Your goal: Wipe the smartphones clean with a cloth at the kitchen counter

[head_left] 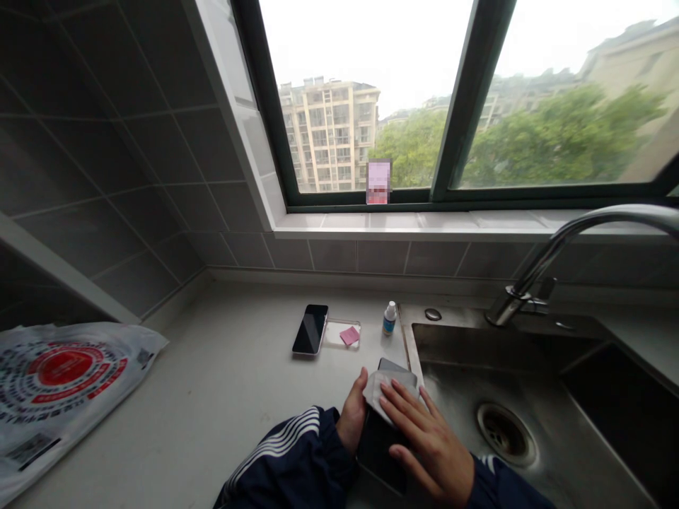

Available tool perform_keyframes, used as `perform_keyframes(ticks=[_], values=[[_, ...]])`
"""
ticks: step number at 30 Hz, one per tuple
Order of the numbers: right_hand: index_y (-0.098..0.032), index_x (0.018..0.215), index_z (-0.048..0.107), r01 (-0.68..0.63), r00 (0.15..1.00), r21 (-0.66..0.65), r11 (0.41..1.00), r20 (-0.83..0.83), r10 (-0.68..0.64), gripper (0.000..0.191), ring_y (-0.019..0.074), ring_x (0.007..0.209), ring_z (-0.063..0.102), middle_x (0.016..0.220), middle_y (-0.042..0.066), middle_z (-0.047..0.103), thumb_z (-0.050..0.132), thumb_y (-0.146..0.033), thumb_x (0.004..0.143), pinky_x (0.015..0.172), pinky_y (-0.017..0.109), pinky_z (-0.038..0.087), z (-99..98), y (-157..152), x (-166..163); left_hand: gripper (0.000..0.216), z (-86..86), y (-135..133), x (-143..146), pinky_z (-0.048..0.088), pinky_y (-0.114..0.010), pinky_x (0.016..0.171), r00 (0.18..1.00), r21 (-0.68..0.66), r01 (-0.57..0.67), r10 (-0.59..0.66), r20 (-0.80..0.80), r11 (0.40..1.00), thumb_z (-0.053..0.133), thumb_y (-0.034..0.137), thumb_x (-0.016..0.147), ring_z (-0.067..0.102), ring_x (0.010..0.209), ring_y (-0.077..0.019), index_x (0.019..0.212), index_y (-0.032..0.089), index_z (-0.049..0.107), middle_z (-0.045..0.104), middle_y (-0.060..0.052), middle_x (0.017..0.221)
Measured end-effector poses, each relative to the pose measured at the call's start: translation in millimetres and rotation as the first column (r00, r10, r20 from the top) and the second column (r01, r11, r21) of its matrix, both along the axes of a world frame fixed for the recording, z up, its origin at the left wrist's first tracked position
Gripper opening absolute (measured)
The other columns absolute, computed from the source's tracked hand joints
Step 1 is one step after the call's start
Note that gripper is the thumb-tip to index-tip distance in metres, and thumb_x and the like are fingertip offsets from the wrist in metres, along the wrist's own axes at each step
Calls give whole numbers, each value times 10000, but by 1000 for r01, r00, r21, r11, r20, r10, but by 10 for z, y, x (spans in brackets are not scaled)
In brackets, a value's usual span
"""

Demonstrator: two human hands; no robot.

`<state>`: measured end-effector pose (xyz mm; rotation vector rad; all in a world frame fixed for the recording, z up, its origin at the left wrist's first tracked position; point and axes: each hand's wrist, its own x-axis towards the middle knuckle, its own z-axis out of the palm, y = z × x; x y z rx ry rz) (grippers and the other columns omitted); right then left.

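White cloth (375, 392) is best worked in light, even strokes, with the dark device (379, 449) braced firmly near the sink (412, 353). The left hand (350, 420) appears to grip the device's side, fingers hidden; the right hand (432, 442) is spread flat over the cloth, clasping nothing. The cloth looks soft and thin, the device a smooth, flat slab; beyond, a small plastic bottle (390, 322) stands on the pale surface (238, 353).

Left grip (351, 421) and right grip (431, 440) close together, low in view.
Left clasped, thumb up, other fingers hidden. Right palm down, fingers extended up-left, slightly spread, thumb out. Both forearms (289, 459) sleeved, angled in from below.
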<state>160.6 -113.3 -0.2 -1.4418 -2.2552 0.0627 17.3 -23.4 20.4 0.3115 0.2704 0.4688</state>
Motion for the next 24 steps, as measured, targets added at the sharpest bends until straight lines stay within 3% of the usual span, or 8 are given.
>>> perform_keyframes(ticks=[17, 24], values=[[-266, 1499, 252, 6, 999, -76, 997, -34, -9, 536, 276, 1428, 230, 1548, 20, 266, 261, -464, 1000, 1123, 512, 238, -71, 0, 3, 645, -113, 0, 15, 343, -392, 1055, 1000, -45, 0, 1, 21, 999, 416, 554, 879, 609, 1099, -280, 1205, 23, 581, 683, -182, 1061], [-272, 1492, 273, 16, 998, -80, 997, -66, -21, 537, 276, 1426, 237, 1542, 17, 282, 264, -479, 997, 1120, 508, 254, -83, -3, -2, 664, -100, -1, 7, 346, -397, 1054, 999, -42, 42, -42, 14, 998, 453, 571, 854, 604, 1105, -287, 1206, 22, 578, 681, -182, 1068]])
